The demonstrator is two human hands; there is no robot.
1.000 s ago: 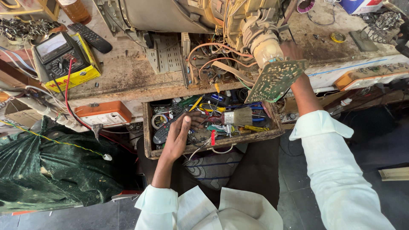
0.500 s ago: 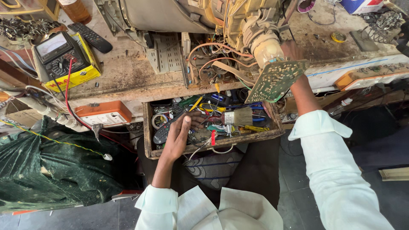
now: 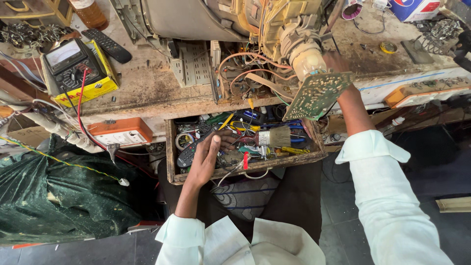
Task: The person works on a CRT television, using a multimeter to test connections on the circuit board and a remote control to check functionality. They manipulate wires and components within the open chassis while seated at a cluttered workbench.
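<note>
My left hand (image 3: 208,157) reaches into an open wooden drawer (image 3: 172,162) under the bench, fingers spread over the tools and wires inside, resting beside a dark remote (image 3: 189,153). A wide paintbrush (image 3: 274,137) lies in the drawer to the right of that hand. My right hand (image 3: 338,66) is raised behind a green circuit board (image 3: 318,94) that hangs off the neck of a picture tube (image 3: 305,54); the board hides most of its fingers, which seem to grip it.
An opened television chassis (image 3: 196,19) with loose orange wires sits on the worn bench. A multimeter on a yellow box (image 3: 78,68), a black remote (image 3: 107,45) and a bottle (image 3: 91,12) stand at left. An orange socket box (image 3: 122,131) hangs below; green cloth (image 3: 54,201) lies lower left.
</note>
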